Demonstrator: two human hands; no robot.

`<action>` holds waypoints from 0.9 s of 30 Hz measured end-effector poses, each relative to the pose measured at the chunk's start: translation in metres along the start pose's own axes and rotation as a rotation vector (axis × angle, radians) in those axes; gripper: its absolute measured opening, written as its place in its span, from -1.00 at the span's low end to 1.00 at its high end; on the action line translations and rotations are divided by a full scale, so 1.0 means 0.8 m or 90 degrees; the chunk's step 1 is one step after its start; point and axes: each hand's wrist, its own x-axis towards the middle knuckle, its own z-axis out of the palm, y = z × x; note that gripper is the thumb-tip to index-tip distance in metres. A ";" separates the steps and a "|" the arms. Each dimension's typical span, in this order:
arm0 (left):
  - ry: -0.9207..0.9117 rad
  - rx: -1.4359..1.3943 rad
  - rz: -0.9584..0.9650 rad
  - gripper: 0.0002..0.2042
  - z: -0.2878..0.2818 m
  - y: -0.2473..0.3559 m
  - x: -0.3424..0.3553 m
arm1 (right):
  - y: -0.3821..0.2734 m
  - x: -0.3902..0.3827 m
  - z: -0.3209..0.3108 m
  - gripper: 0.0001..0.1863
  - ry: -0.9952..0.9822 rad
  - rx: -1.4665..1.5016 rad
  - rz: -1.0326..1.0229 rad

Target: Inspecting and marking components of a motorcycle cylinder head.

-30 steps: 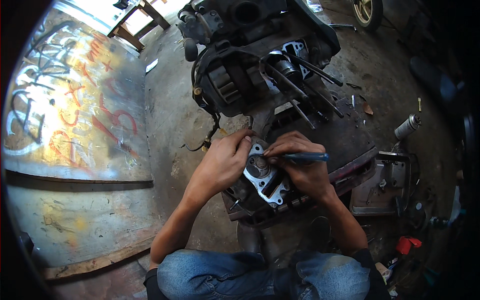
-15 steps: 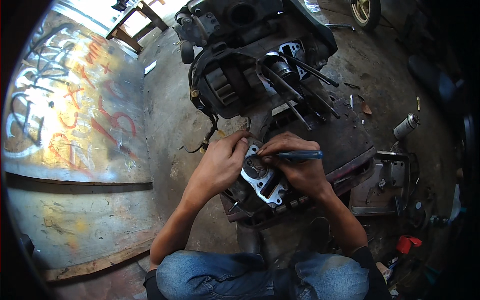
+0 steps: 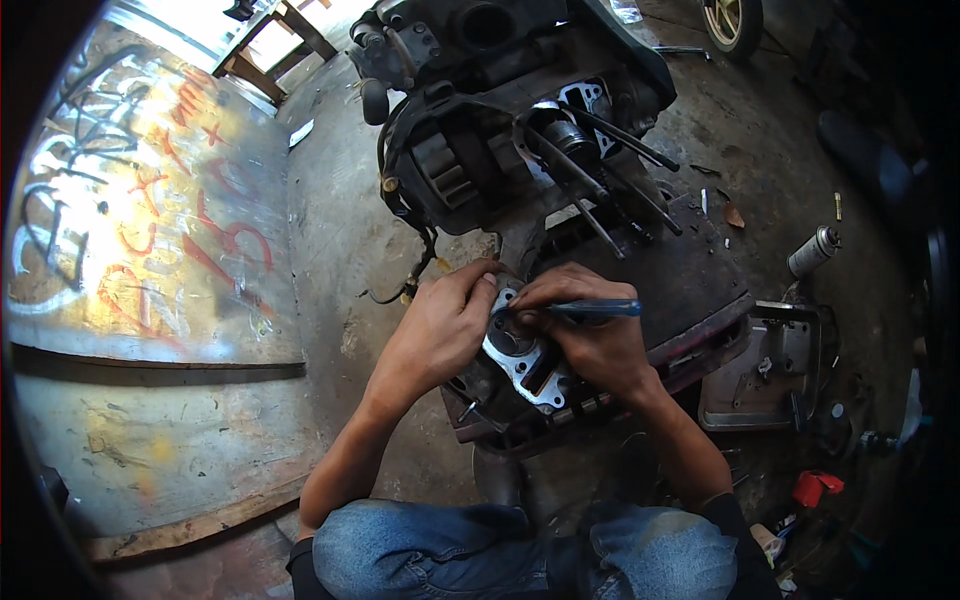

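Observation:
A metal engine cylinder head lies before me with its flat, pale gasket face up; a round dark chamber shows in it. My left hand is closed on its far left edge, thumb along the rim. Pinched in my right hand is a screwdriver with a translucent blue handle. The handle points right, and the fingers are down at the head's face by the chamber. The tool's tip is hidden behind those fingers.
Beyond my hands stands a partly dismantled engine with long studs around an exposed piston. A dark crate-like stand lies beneath. To the right are a spray can, a metal tray and a red object. A painted board leans left.
My right hand and the screwdriver have shifted very slightly left. The left hand and cylinder head look almost the same.

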 end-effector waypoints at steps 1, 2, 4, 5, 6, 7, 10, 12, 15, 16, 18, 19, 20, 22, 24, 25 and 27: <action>-0.009 -0.001 -0.013 -0.56 -0.002 0.000 0.000 | -0.001 0.002 0.002 -0.78 0.001 0.001 0.000; -0.009 0.000 -0.013 -0.56 -0.002 -0.002 0.000 | -0.002 0.003 0.004 -0.78 -0.006 0.007 0.006; -0.015 -0.051 -0.045 -0.53 -0.001 -0.007 0.000 | -0.002 0.004 0.006 -0.77 -0.013 0.013 0.010; -0.014 -0.051 -0.044 -0.53 0.000 -0.010 0.002 | -0.001 0.002 0.007 -0.77 -0.006 0.007 0.000; -0.026 -0.085 -0.073 -0.50 0.000 -0.012 0.004 | 0.000 0.002 0.007 -0.77 0.002 0.001 -0.010; -0.039 -0.119 -0.105 -0.47 0.001 -0.016 0.005 | -0.001 0.001 0.008 -0.77 0.002 0.002 -0.010; -0.034 -0.153 -0.103 -0.39 0.001 -0.020 0.007 | -0.001 0.001 0.011 -0.79 -0.002 0.003 -0.023; -0.036 -0.178 -0.111 -0.36 0.000 -0.009 0.002 | 0.000 0.000 0.012 -0.78 -0.005 -0.008 -0.021; -0.038 -0.197 -0.109 -0.34 -0.002 -0.004 0.001 | -0.006 -0.001 0.013 -0.76 -0.011 -0.023 -0.044; -0.040 -0.189 -0.101 -0.34 -0.002 -0.005 0.001 | -0.005 -0.001 0.013 -0.76 -0.011 -0.023 -0.045; -0.040 -0.194 -0.102 -0.34 -0.001 -0.009 0.001 | -0.004 -0.002 0.014 -0.74 -0.024 -0.004 -0.054; -0.041 -0.200 -0.103 -0.34 0.000 -0.011 0.002 | -0.005 -0.002 0.013 -0.74 -0.024 -0.005 -0.054; -0.041 -0.201 -0.103 -0.34 0.000 -0.009 0.002 | -0.007 -0.001 0.012 -0.74 -0.031 -0.015 -0.066; -0.046 -0.207 -0.096 -0.33 -0.001 -0.004 0.000 | -0.007 0.000 0.010 -0.75 -0.038 -0.025 -0.078; -0.047 -0.202 -0.095 -0.33 0.000 -0.009 0.002 | -0.004 0.000 0.007 -0.75 -0.064 0.016 -0.097; -0.048 -0.197 -0.094 -0.33 0.000 -0.012 0.002 | -0.004 0.000 0.008 -0.75 -0.064 0.016 -0.097; -0.048 -0.195 -0.095 -0.33 0.002 -0.017 0.004 | -0.003 -0.001 0.008 -0.76 -0.068 0.046 -0.076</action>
